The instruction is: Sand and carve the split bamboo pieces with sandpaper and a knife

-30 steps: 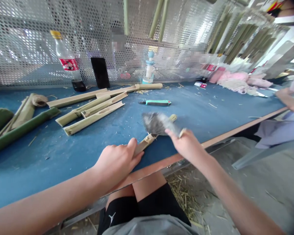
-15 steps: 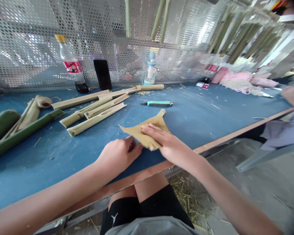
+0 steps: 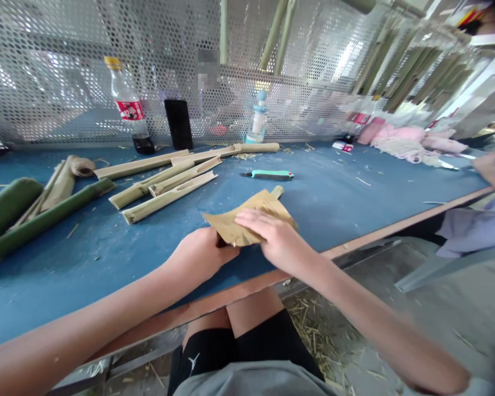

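Observation:
My right hand (image 3: 278, 234) presses down on a tan sheet of sandpaper (image 3: 268, 202), its fingers bent over the paper. From under the sheet's far edge pokes the pale end of a bamboo piece (image 3: 278, 191); the rest of it is covered. At the sheet's near left corner is my left hand (image 3: 202, 250), closed in a fist. It lies roughly in line with the bamboo end, but what its fingers grip is hidden. Beyond the sandpaper lies a utility knife (image 3: 272, 175) with a turquoise and black handle.
Split bamboo pieces (image 3: 169, 195) lie to the left, beside green bamboo (image 3: 49, 214) and a twine roll (image 3: 82, 166). A cola bottle (image 3: 131, 110), a phone (image 3: 179, 124) and a blue-topped bottle (image 3: 258, 118) stand by the perforated metal screen (image 3: 218, 118). Another person's hand (image 3: 493, 170) is at far right.
My right hand and the sandpaper have shifted slightly, and the sheet's near edge is raised more. My left fist sits a little higher, closer under the corner. The view has turned slightly.

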Available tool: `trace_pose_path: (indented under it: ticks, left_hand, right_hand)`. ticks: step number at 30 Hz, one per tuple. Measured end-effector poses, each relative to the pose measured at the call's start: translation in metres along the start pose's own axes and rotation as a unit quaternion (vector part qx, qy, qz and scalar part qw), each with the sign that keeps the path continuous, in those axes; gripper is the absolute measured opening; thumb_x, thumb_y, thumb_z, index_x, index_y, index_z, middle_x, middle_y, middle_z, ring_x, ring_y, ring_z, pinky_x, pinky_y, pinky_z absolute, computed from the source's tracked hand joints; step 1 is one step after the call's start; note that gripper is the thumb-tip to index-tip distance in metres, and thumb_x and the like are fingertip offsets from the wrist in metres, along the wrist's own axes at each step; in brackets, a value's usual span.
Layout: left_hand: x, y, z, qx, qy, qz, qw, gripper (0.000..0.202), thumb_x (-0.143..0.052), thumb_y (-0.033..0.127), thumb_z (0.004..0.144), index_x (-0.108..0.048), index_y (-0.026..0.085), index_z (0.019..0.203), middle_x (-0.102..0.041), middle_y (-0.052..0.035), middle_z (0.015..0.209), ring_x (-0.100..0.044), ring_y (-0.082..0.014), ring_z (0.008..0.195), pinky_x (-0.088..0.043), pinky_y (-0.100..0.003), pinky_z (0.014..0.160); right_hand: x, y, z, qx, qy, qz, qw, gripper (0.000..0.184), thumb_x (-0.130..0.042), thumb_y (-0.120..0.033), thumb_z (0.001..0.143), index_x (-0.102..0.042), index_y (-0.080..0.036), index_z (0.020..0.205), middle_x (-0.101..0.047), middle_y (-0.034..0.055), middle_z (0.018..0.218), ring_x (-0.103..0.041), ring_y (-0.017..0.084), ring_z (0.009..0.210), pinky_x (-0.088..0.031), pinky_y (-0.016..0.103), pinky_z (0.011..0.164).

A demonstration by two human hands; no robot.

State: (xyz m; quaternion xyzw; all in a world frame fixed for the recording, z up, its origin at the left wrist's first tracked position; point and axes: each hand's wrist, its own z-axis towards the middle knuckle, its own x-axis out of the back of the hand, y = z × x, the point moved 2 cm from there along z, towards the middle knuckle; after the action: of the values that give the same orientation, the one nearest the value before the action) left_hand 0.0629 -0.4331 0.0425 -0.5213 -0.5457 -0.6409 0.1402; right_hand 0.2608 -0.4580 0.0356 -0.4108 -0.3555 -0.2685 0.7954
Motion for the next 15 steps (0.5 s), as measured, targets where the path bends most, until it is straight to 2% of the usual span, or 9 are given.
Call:
trace_pose_path:
  ticks: [2, 6, 8, 10, 11, 15]
  left_hand:
    - [0.001, 0.002, -0.002, -0.009, 0.006, 0.012, 1.0, 0.024, -0.053, 0.043, 0.083, -0.064, 0.023, 0.09, -0.069, -0.0021, 0.079, -0.062, -0.0213, 0.071, -0.037, -0.029, 0.06]
    - [0.003, 0.004, -0.001, 0.004, 0.025, 0.036, 0.999, 0.033, -0.049, 0.051, 0.084, -0.061, 0.02, 0.082, -0.068, -0.0063, 0.076, -0.062, -0.0258, 0.071, -0.033, -0.031, 0.056]
    - [0.002, 0.004, 0.0, -0.007, 0.02, 0.035, 0.999, 0.026, -0.051, 0.044, 0.084, -0.063, 0.021, 0.089, -0.07, -0.0055, 0.085, -0.064, -0.0251, 0.078, -0.037, -0.03, 0.06]
    - [0.001, 0.005, 0.0, -0.014, 0.021, 0.038, 0.999, 0.023, -0.052, 0.038, 0.083, -0.064, 0.022, 0.095, -0.071, -0.0049, 0.093, -0.065, -0.0247, 0.084, -0.039, -0.03, 0.064]
    - [0.001, 0.005, 0.0, -0.013, 0.024, 0.044, 0.999, 0.023, -0.052, 0.039, 0.083, -0.063, 0.022, 0.094, -0.071, -0.0051, 0.092, -0.065, -0.025, 0.084, -0.039, -0.03, 0.064]
    - [0.001, 0.007, -0.001, 0.004, 0.038, 0.067, 0.997, 0.033, -0.048, 0.052, 0.086, -0.061, 0.021, 0.082, -0.065, -0.0044, 0.071, -0.061, -0.024, 0.067, -0.033, -0.03, 0.055]
  right_hand:
    - [0.001, 0.001, -0.002, 0.019, -0.014, 0.008, 1.0, 0.062, -0.038, 0.008, 0.076, -0.062, -0.019, 0.127, -0.059, 0.0042, 0.136, -0.049, 0.018, 0.131, -0.035, 0.04, 0.116]
    - [0.009, 0.007, -0.006, -0.084, 0.023, -0.005, 0.996, 0.042, -0.042, -0.008, 0.09, -0.066, -0.023, 0.121, -0.068, 0.0037, 0.122, -0.064, 0.022, 0.113, -0.049, 0.044, 0.103]
    - [0.007, 0.005, -0.007, -0.047, 0.013, 0.001, 0.999, 0.048, -0.041, -0.006, 0.089, -0.062, -0.023, 0.128, -0.063, 0.0038, 0.13, -0.059, 0.021, 0.121, -0.046, 0.043, 0.107]
    - [0.004, 0.004, -0.008, -0.004, -0.002, 0.005, 1.0, 0.059, -0.038, 0.002, 0.083, -0.059, -0.022, 0.133, -0.056, 0.0026, 0.139, -0.049, 0.019, 0.132, -0.037, 0.041, 0.115]
    - [0.004, 0.004, -0.009, -0.008, 0.001, 0.001, 1.0, 0.061, -0.038, 0.003, 0.081, -0.059, -0.022, 0.132, -0.056, 0.0028, 0.138, -0.048, 0.019, 0.132, -0.036, 0.041, 0.115]
    - [0.007, 0.005, -0.011, -0.098, 0.037, -0.018, 0.994, 0.046, -0.044, -0.006, 0.088, -0.066, -0.026, 0.123, -0.068, 0.0025, 0.121, -0.065, 0.023, 0.111, -0.052, 0.041, 0.099]
